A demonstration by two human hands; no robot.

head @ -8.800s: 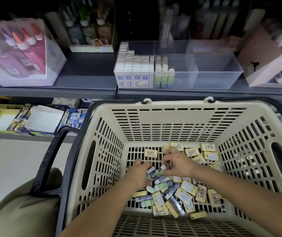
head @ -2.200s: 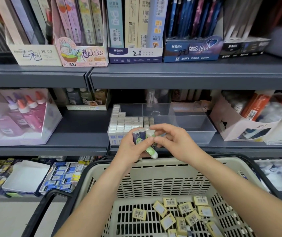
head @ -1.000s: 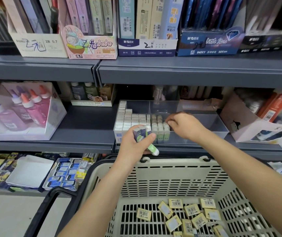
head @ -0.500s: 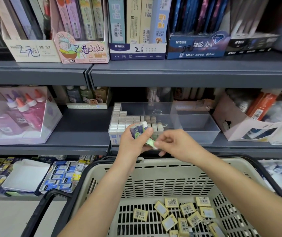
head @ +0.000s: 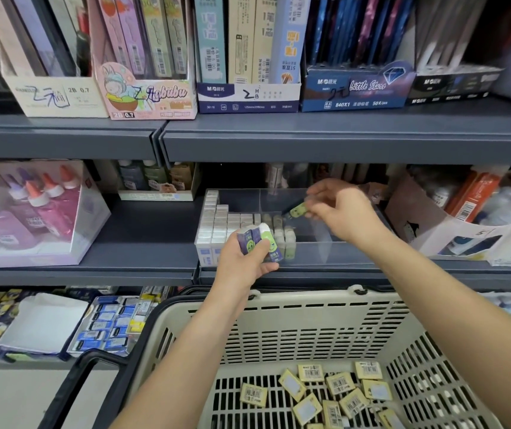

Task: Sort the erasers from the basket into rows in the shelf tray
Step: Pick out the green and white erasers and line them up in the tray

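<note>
Stationery aisle, grey metal shelves. Gripping a bundle of erasers with the left hand, just before the clear shelf tray; pinching one green eraser with the right hand above the tray's rows. Below, yellow erasers loose in the beige basket.

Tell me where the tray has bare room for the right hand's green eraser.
Bare floor shows in the tray between the green rows and the clear divider; the compartment right of it, under the right hand and its green eraser, looks bare. The left end is packed with white erasers, the left hand holding a bunch in front.
</note>
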